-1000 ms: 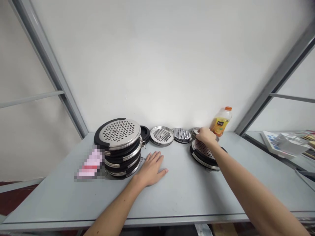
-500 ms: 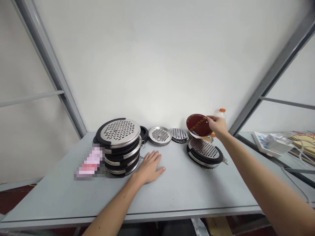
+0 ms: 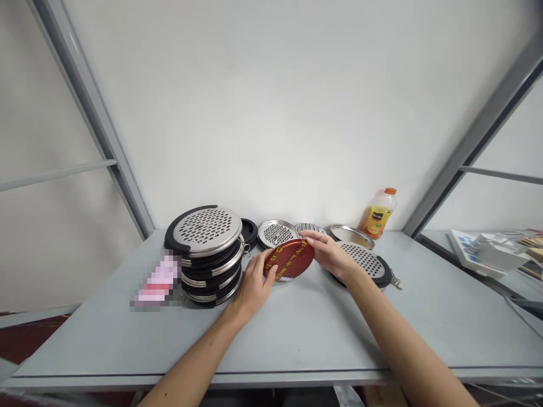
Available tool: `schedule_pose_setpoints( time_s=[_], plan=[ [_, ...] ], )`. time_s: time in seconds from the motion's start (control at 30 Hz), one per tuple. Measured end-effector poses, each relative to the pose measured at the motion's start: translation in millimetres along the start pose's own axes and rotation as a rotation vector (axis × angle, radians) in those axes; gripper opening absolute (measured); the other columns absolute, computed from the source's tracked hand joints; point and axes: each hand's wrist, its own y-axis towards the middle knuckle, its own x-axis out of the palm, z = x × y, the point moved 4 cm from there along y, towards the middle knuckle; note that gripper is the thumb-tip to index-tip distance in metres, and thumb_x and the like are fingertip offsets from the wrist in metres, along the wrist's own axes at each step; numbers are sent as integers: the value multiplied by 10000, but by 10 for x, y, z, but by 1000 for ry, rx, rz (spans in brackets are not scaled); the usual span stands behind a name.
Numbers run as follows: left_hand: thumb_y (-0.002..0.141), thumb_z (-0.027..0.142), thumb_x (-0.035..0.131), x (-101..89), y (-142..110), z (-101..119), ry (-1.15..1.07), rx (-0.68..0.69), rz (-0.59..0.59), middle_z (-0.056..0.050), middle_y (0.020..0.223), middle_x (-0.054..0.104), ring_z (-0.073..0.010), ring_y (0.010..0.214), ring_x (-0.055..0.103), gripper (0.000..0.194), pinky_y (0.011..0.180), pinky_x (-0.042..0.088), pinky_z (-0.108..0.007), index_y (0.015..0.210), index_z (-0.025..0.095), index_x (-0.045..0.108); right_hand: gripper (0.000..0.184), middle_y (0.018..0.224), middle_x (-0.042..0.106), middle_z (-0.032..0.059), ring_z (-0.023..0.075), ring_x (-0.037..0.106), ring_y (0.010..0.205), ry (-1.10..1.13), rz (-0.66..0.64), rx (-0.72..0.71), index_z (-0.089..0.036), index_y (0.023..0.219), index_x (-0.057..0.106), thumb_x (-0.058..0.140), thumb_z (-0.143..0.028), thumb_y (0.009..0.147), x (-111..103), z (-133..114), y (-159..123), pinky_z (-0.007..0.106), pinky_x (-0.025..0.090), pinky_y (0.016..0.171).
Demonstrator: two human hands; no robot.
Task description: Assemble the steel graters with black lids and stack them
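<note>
A round red disc with gold markings is held tilted just above the grey table, in the middle. My left hand grips its left edge with thumb and fingers. My right hand holds its right edge. To the left stands a stack of perforated steel discs in black rims. One such rimmed disc lies just right of my right hand.
Loose perforated steel plates lie at the back near the wall, with a shallow steel pan and an orange juice bottle. A blurred pink item sits at the left. Papers lie on the neighbouring table at the right.
My right hand brought the red disc from the back right down to the table's middle. My left hand lifted off the table and took hold of the disc's left edge.
</note>
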Motion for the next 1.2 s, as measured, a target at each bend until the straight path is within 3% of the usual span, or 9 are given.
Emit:
schedule_pose_setpoints(
  time_s=[0.13, 0.27, 0.5, 0.63, 0.8, 0.97, 1.1, 1.2],
  plan=[
    [926, 170, 469, -24, 7, 67, -1, 101, -36, -66, 1007, 641, -214, 971, 605, 219, 862, 497, -367, 1122, 212, 558, 288, 708, 663, 0, 178, 631, 796, 100, 17, -83, -218, 964, 709, 700, -413, 752, -68, 183, 48, 338, 457, 835],
    [855, 63, 465, 9, 5, 104, 4, 172, -145, -50, 1015, 654, -213, 1000, 597, 299, 900, 487, -376, 1057, 225, 613, 293, 725, 668, 14, 175, 629, 779, 125, 140, -59, -201, 916, 712, 695, -428, 731, -58, 268, 65, 336, 460, 859],
    [767, 105, 560, 76, -11, 105, 18, 117, -343, -37, 1117, 660, -228, 1084, 585, 265, 997, 440, -391, 977, 225, 669, 305, 637, 629, 1, 140, 585, 606, -4, 286, -66, -162, 844, 698, 752, -401, 661, -17, 432, 100, 292, 484, 667],
    [795, 235, 649, 95, -36, 160, 37, 118, -537, -28, 1130, 660, -234, 1112, 576, 209, 1007, 421, -381, 1003, 240, 669, 273, 655, 639, 25, 174, 595, 650, -350, 352, -224, -164, 828, 688, 658, -420, 740, -84, 448, 95, 322, 481, 661],
    [633, 576, 770, 105, -90, 144, 111, 116, -671, -105, 1377, 505, -308, 1334, 377, 710, 1127, 254, -447, 1219, 219, 589, 225, 1038, 635, 114, 261, 575, 1017, -1017, 393, -524, -186, 863, 688, 548, -359, 825, -33, 448, 37, 424, 441, 921],
    [698, 621, 692, 104, -109, 119, 175, 68, -712, -138, 1448, 417, -295, 1386, 294, 722, 1160, 146, -460, 1267, 203, 541, 362, 1235, 533, 190, 314, 470, 1197, -1277, 507, -474, -127, 1084, 638, 479, -379, 878, -107, 594, 91, 489, 361, 1034],
    [736, 622, 652, 102, -108, 123, 206, 53, -721, -138, 1433, 434, -299, 1372, 320, 682, 1154, 141, -468, 1270, 215, 532, 456, 1280, 515, 228, 321, 431, 1250, -1301, 572, -441, -68, 1204, 552, 386, -386, 923, -200, 644, 132, 508, 344, 1050],
    [741, 615, 651, 102, -112, 124, 207, 67, -718, -136, 1421, 448, -294, 1352, 355, 661, 1154, 139, -459, 1260, 222, 535, 466, 1310, 506, 232, 334, 398, 1287, -1329, 602, -418, -66, 1187, 570, 370, -396, 925, -253, 671, 148, 529, 319, 1065]
  ],
)
